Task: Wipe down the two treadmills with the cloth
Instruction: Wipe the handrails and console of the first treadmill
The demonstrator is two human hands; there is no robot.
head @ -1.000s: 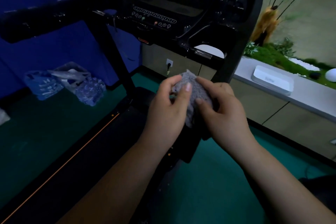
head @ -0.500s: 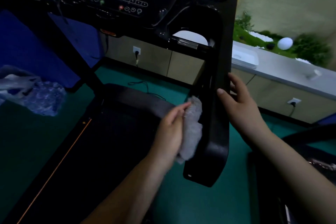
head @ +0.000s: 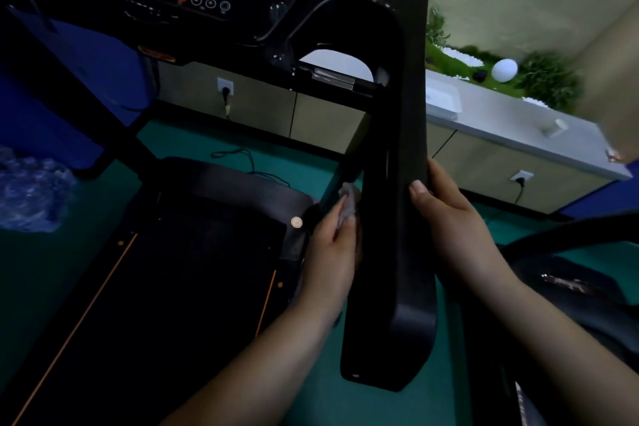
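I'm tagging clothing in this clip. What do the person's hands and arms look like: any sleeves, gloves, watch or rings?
Both forearms are bare as far as the picture shows, with no sleeves in view. The left hand and the right hand wear no gloves. No watch, bracelet or ring shows on either. The nails look short and unpainted, though the light is dim.

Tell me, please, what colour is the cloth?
Grey cloth, best seen in the head view.

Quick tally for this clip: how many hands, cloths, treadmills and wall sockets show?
Hands: 2, left hand, right hand
Cloths: 1, cloth
Treadmills: 2, near treadmill, second treadmill
Wall sockets: 2, left socket, right socket
Total: 7
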